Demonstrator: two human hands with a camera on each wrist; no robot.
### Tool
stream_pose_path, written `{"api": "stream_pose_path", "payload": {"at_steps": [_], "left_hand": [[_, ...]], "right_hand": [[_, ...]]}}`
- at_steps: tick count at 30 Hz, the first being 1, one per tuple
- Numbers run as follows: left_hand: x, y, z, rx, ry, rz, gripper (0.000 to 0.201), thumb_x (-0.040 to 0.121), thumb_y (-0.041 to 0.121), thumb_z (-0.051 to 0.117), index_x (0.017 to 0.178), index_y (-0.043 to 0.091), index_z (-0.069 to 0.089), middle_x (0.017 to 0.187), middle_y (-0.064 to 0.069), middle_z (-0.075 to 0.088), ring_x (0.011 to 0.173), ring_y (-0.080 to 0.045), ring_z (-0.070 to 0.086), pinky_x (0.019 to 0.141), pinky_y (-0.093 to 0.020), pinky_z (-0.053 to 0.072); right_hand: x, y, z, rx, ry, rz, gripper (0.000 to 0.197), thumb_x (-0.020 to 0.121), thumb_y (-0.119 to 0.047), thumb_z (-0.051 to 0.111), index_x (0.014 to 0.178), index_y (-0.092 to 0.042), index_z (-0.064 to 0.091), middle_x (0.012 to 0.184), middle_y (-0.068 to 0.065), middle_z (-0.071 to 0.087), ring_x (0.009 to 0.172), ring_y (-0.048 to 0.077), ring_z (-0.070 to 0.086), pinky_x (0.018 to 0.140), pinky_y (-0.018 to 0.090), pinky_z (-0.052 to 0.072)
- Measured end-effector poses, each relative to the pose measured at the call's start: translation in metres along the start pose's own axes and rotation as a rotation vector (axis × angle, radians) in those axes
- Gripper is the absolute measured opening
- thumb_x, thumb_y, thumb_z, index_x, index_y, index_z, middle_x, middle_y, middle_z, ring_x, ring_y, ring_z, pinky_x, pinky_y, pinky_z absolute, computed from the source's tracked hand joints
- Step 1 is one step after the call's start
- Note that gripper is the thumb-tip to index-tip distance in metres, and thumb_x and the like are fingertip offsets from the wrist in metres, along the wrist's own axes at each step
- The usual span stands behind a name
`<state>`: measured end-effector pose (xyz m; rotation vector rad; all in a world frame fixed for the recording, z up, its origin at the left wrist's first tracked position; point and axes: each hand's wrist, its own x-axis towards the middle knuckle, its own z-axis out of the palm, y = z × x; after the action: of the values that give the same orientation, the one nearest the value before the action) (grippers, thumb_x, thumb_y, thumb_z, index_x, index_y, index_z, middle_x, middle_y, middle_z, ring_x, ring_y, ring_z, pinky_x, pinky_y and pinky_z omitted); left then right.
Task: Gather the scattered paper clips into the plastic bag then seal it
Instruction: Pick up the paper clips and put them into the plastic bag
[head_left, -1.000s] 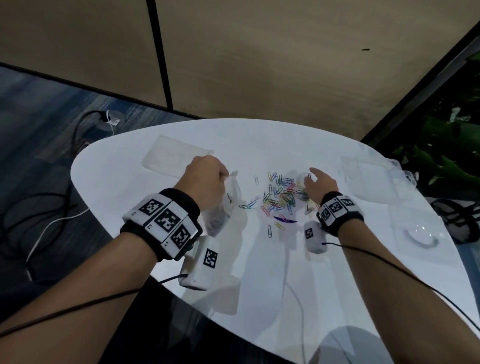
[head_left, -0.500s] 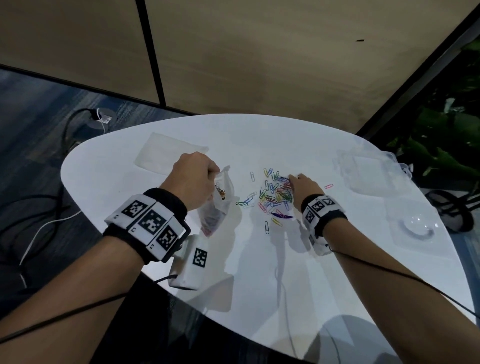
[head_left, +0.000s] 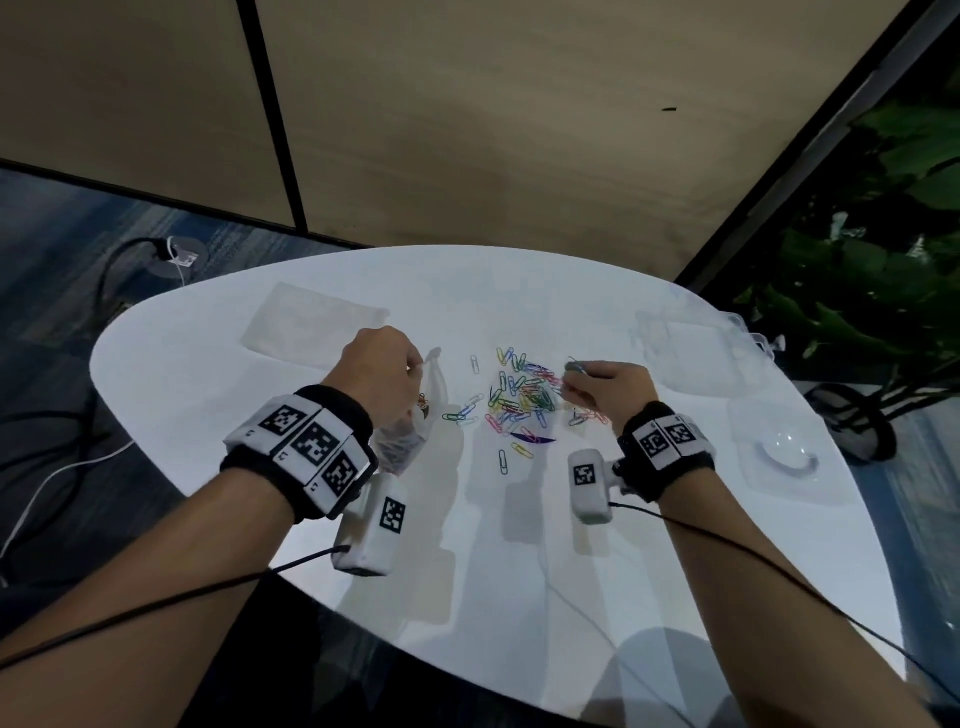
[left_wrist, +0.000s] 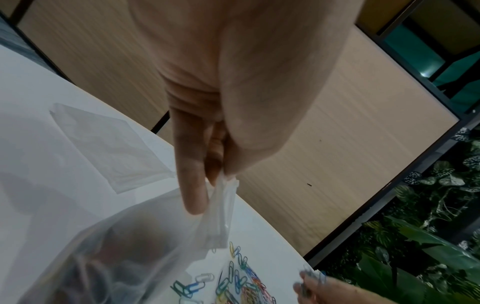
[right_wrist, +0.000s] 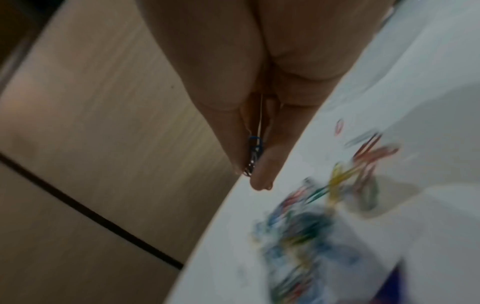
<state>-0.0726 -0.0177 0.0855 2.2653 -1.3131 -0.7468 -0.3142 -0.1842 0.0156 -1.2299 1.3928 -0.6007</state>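
Note:
A heap of coloured paper clips (head_left: 519, 397) lies in the middle of the white table (head_left: 519, 545). My left hand (head_left: 382, 371) pinches the rim of a clear plastic bag (head_left: 410, 431) that hangs open left of the heap, with several clips inside. In the left wrist view the thumb and fingers pinch the bag's top edge (left_wrist: 223, 197) above the clips (left_wrist: 233, 281). My right hand (head_left: 605, 387) is lifted at the heap's right side and pinches a few clips (right_wrist: 254, 156) between thumb and fingers. The right wrist view is blurred.
A flat clear bag (head_left: 311, 322) lies at the back left of the table. Clear plastic packaging (head_left: 691, 358) and a blister tray (head_left: 784, 457) sit at the right. Loose clips (head_left: 503, 461) lie in front of the heap. Plants (head_left: 857, 291) stand beyond the right edge.
My right hand reached into the heap, closed on a few clips and has lifted back to the right. My left hand kept holding the bag, which shifted only slightly.

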Motion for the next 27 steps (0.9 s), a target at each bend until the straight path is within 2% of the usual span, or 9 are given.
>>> {"api": "stream_pose_path", "payload": {"at_steps": [3,7,10,13,15,18,20,23,27], "left_hand": [[0.000,0.003,0.000,0.032,0.001,0.008,0.031,0.097,0.016,0.052,0.073,0.016,0.072,0.076,-0.008,0.072,0.085,-0.029,0.070,0.074,-0.029,0.052],[0.002,-0.001,0.002,-0.025,-0.015,0.031,0.032,0.097,0.013,0.054,0.073,0.007,0.075,0.076,-0.012,0.075,0.079,-0.032,0.073,0.078,-0.040,0.061],[0.001,-0.001,0.003,-0.019,-0.002,0.064,0.033,0.096,0.011,0.055,0.067,0.005,0.070,0.067,-0.012,0.070,0.067,-0.034,0.069,0.069,-0.037,0.060],[-0.003,0.003,0.005,0.034,0.008,0.072,0.039,0.089,0.001,0.050,0.052,0.010,0.048,0.051,-0.007,0.041,0.057,-0.029,0.038,0.053,-0.028,0.038],[-0.006,0.006,0.004,0.041,-0.001,0.069,0.043,0.090,0.002,0.050,0.049,0.012,0.044,0.050,-0.004,0.038,0.059,-0.026,0.036,0.055,-0.027,0.033],[-0.008,0.008,0.003,0.015,-0.008,0.061,0.048,0.092,0.003,0.051,0.046,0.017,0.042,0.050,-0.002,0.038,0.055,-0.024,0.037,0.051,-0.025,0.029],[-0.008,0.008,0.002,-0.001,-0.009,0.046,0.045,0.093,0.005,0.052,0.050,0.017,0.051,0.052,-0.002,0.043,0.058,-0.024,0.041,0.054,-0.024,0.035],[-0.009,0.007,0.001,-0.012,-0.007,0.042,0.029,0.096,0.008,0.052,0.080,0.008,0.076,0.067,-0.008,0.061,0.069,-0.027,0.055,0.068,-0.029,0.049],[-0.009,0.005,-0.001,-0.054,-0.006,0.026,0.028,0.095,0.007,0.052,0.087,0.008,0.079,0.083,-0.012,0.072,0.081,-0.030,0.069,0.078,-0.035,0.059]], "right_hand": [[-0.034,-0.021,0.030,0.381,-0.239,0.040,0.020,0.081,0.003,0.072,0.101,0.006,0.070,0.090,0.017,0.072,0.078,0.021,0.071,0.077,0.026,0.059],[-0.066,-0.033,0.077,0.469,-0.413,0.080,0.017,0.086,0.005,0.067,0.102,0.010,0.066,0.083,0.015,0.071,0.077,0.019,0.070,0.077,0.024,0.059],[-0.075,-0.028,0.106,0.215,-0.404,0.021,0.010,0.086,0.003,0.068,0.093,0.009,0.071,0.083,0.019,0.070,0.073,0.022,0.069,0.078,0.027,0.060],[-0.076,-0.023,0.120,-0.017,-0.400,-0.058,0.008,0.084,0.000,0.069,0.085,-0.002,0.076,0.080,0.019,0.072,0.072,0.026,0.070,0.085,0.037,0.059],[-0.077,-0.024,0.125,-0.159,-0.363,-0.123,0.016,0.077,-0.006,0.073,0.067,-0.018,0.078,0.077,0.019,0.074,0.078,0.036,0.072,0.085,0.046,0.059],[-0.079,-0.029,0.128,-0.265,-0.318,-0.176,0.014,0.077,-0.010,0.073,0.067,-0.018,0.077,0.073,0.020,0.073,0.075,0.037,0.073,0.076,0.048,0.061],[-0.080,-0.033,0.131,-0.387,-0.313,-0.252,0.016,0.084,-0.008,0.063,0.082,-0.014,0.078,0.078,0.016,0.074,0.076,0.032,0.073,0.075,0.041,0.061],[-0.084,-0.037,0.136,-0.621,-0.330,-0.336,0.033,0.087,-0.004,0.051,0.109,-0.012,0.074,0.100,0.013,0.072,0.078,0.023,0.061,0.071,0.025,0.048],[-0.090,-0.044,0.138,-0.711,-0.328,-0.436,0.029,0.085,-0.001,0.051,0.096,-0.011,0.076,0.091,0.013,0.072,0.076,0.021,0.058,0.069,0.022,0.042]]}}
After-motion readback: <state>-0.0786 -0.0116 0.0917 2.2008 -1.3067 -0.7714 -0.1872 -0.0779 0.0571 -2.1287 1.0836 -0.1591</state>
